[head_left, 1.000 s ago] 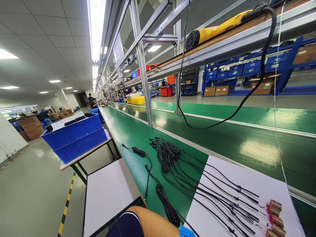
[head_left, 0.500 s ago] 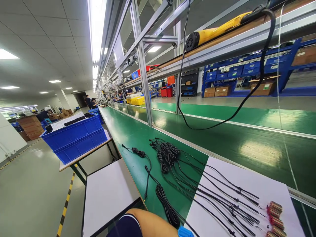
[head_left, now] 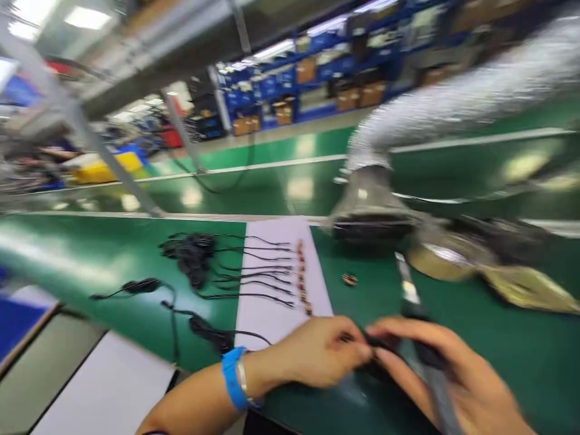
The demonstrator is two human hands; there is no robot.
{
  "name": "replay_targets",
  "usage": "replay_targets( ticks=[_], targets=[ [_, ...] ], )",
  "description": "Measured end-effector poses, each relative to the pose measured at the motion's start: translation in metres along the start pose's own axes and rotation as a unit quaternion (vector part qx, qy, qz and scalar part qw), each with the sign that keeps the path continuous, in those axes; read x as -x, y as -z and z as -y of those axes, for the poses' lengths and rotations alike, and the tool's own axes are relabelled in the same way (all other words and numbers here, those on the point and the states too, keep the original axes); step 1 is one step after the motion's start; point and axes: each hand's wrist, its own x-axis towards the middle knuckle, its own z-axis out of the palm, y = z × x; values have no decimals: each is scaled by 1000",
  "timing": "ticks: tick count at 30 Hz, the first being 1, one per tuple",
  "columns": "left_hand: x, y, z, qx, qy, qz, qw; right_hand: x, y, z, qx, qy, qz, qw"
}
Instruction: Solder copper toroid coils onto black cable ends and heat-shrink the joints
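Observation:
Motion blur smears the whole view. My left hand (head_left: 317, 356), with a blue wristband, is low in the middle, its fingers pinched on a small dark thing I cannot make out. My right hand (head_left: 446, 377) meets it fingertip to fingertip and is wrapped round a dark pen-like tool (head_left: 419, 320) whose pale tip points away from me. Both hover over the green bench (head_left: 521, 356). Just beyond them lies a white sheet (head_left: 272, 314) with black cables (head_left: 235, 266) stretched across it and a row of small copper coils (head_left: 302, 278) along its right edge.
One loose coil (head_left: 349, 279) lies on the green right of the sheet. A silver flexible duct (head_left: 453, 103) ends in a hood (head_left: 371, 205) over the bench. A brassy stand (head_left: 493, 275) sits at right. A white side table (head_left: 104, 393) is at lower left.
The view has swung sharply right and down from the long conveyor line to the bench in front of me. Both hands have come into view, closed together over the bench.

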Motion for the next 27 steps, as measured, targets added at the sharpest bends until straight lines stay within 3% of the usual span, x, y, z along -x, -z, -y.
replay_targets(
  ticks=[4, 10, 14, 20, 24, 27],
  targets=[
    [-3, 13, -3, -5, 15, 50, 999, -2, 8, 8, 69, 134, 6, 989],
    [2, 6, -4, -78, -22, 27, 996, -13, -4, 24, 83, 183, 35, 979],
    [3, 7, -12, -116, -34, 29, 992, -13, -2, 22, 81, 184, 30, 979],
    [1, 13, -17, -118, -15, 25, 993, -12, 18, 7, 24, 65, 72, 995],
    [-3, 14, -6, -7, 12, 51, 999, -14, 19, 5, 7, 109, 91, 990],
    [-5, 14, -3, 63, 16, 66, 996, -15, 15, 5, 33, 159, 59, 985]
  ],
)
